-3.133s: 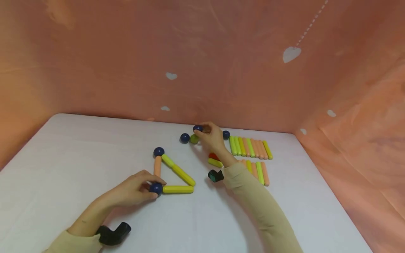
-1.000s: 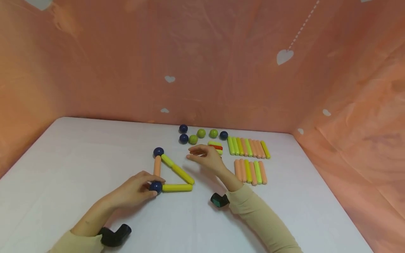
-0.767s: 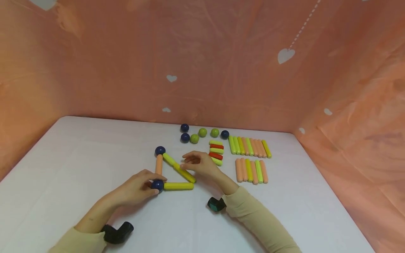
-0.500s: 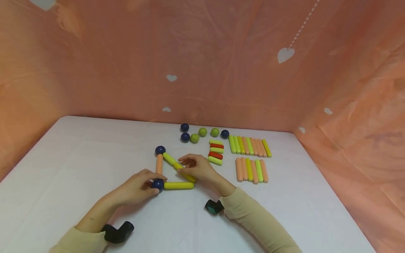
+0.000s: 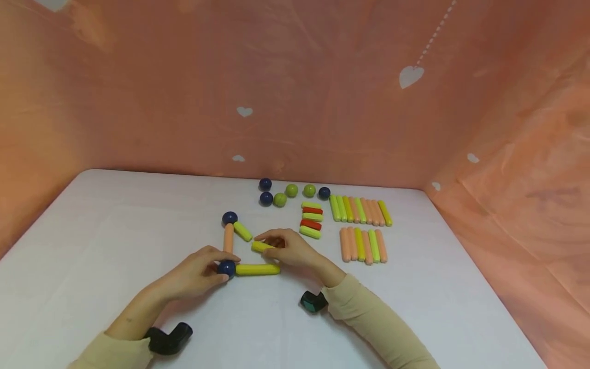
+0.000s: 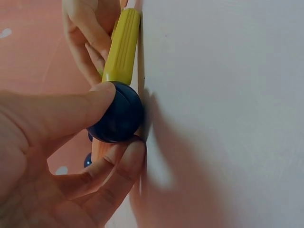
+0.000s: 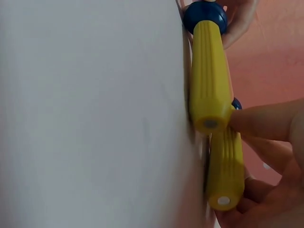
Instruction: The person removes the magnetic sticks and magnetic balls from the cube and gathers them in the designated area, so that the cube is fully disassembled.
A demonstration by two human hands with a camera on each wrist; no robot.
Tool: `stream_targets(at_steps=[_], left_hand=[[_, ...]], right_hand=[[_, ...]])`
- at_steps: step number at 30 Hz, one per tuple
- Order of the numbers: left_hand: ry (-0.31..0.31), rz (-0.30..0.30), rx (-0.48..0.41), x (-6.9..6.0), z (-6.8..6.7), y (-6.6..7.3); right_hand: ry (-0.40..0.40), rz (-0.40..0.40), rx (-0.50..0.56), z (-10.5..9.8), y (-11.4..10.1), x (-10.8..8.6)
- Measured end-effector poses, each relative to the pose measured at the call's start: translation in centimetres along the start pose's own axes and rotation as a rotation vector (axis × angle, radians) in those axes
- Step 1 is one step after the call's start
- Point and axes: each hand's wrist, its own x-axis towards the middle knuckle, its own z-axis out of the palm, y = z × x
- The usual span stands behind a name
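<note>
My left hand (image 5: 195, 271) pinches a dark blue ball (image 6: 118, 114) between thumb and fingers. A long yellow magnetic rod (image 5: 258, 269) runs right from that ball. An orange rod (image 5: 228, 238) runs from it to a second blue ball (image 5: 229, 219), where a short lime rod (image 5: 243, 231) slants off. In my right hand (image 5: 290, 251), another yellow rod (image 7: 224, 178) is held between thumb and fingers, low over the table. Its left end stands apart from the lime rod. In the right wrist view it lies close beside the first yellow rod; whether they touch I cannot tell.
Loose blue balls (image 5: 266, 199) and green balls (image 5: 291, 190) sit near the back edge of the white table (image 5: 138, 220). Short lime and red rods (image 5: 311, 225) form a column right of centre. Two rows of long rods (image 5: 364, 246) lie farther right.
The right hand has come from the balls at the back, where a blue ball was put down, to the slanted yellow rod. It has gripped this rod and drawn it off the lime rod.
</note>
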Motion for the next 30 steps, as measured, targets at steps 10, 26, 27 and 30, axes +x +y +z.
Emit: stream_targets(at_steps=[10, 26, 27, 30], left_hand=[[-0.016, -0.008, -0.027, -0.1, -0.1, -0.3], [-0.048, -0.015, -0.036, 0.0, -0.4, -0.4], [-0.049, -0.013, -0.036, 0.0, -0.4, -0.5], [-0.057, -0.012, -0.043, 0.1, -0.4, -0.5]], right_hand=[[0.135, 0.026, 0.048, -1.6, 1.3, -2.4], [0.291, 0.083, 0.076, -5.3, 4.0, -6.1], [0.297, 0.085, 0.079, -5.5, 4.1, -6.3], [0.314, 0.077, 0.078, -6.1, 4.5, -6.9]])
